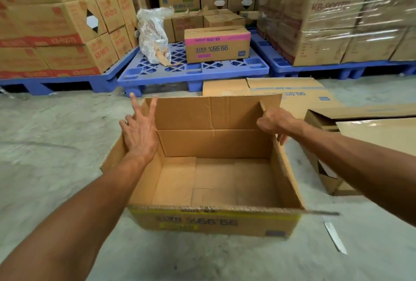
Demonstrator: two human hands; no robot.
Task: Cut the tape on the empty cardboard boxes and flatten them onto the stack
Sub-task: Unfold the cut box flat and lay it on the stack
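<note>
Nearest, on the grey concrete floor (56,141), a pale narrow blade (335,238), seemingly a knife, lay just right of the open brown cardboard box with a yellow printed band (225,222). The box stood upright on the floor, empty, with its flaps up.

The left hand (140,132) had a wide grip, its straight, spread fingers pressed flat against the box's left flap. The right hand (275,121) had a narrow grip, its fingers curled over the top edge of the right flap and holding it.

To the right, flattened brown cardboard sheets (378,136) lay stacked on the floor, and another flat printed sheet (292,91) lay just beyond the box.

Farther off, a blue plastic pallet (193,71) carried a closed carton with a pink band (217,44) and a crumpled clear plastic bag (154,35). Stacked brown cartons (56,33) rose at the left, and film-wrapped cartons (337,21) at the right.
</note>
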